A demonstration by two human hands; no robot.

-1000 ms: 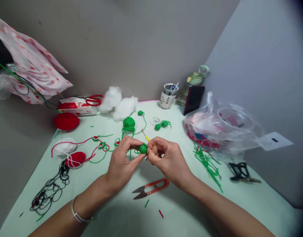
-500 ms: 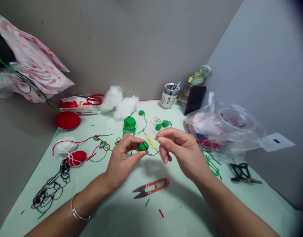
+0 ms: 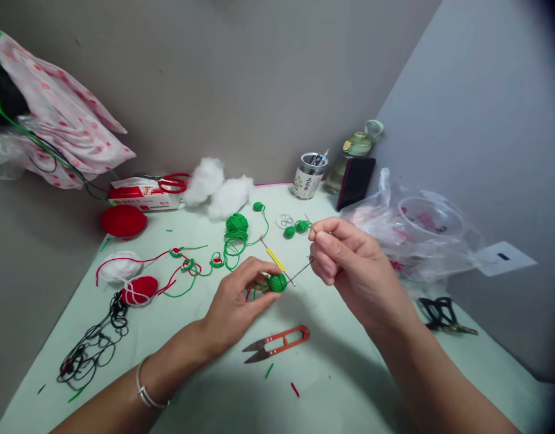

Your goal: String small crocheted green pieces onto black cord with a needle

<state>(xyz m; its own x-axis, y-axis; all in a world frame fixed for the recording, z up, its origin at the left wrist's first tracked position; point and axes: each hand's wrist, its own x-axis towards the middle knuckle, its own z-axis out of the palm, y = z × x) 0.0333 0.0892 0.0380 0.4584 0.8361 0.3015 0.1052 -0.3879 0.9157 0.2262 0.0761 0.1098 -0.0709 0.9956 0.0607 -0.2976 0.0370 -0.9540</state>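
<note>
Between the thumb and fingers of my left hand [image 3: 236,295] is a small green crocheted ball [image 3: 277,282]. My right hand [image 3: 350,259] pinches a thin needle [image 3: 308,220], its tip pointing up and left. A dark thread [image 3: 301,269] runs taut from the ball to my right hand. A crochet hook [image 3: 275,259] with a yellow grip lies on the table just behind the ball. Orange-handled thread snips [image 3: 277,344] rest in front of my hands. A bit of red shows under my left fingers; what it belongs to is mostly hidden.
Green yarn [image 3: 236,224], small green balls [image 3: 301,226] and white stuffing [image 3: 232,197] lie farther back. Red yarn [image 3: 139,292] and a black cord tangle [image 3: 90,343] are on the left. A plastic bag [image 3: 422,229] and a black hair clip [image 3: 444,315] sit right, a phone [image 3: 356,182] behind.
My right hand has drawn away from the ball, up and to the right, pulling the dark thread out straight. My left hand has shifted slightly right and down with the ball.
</note>
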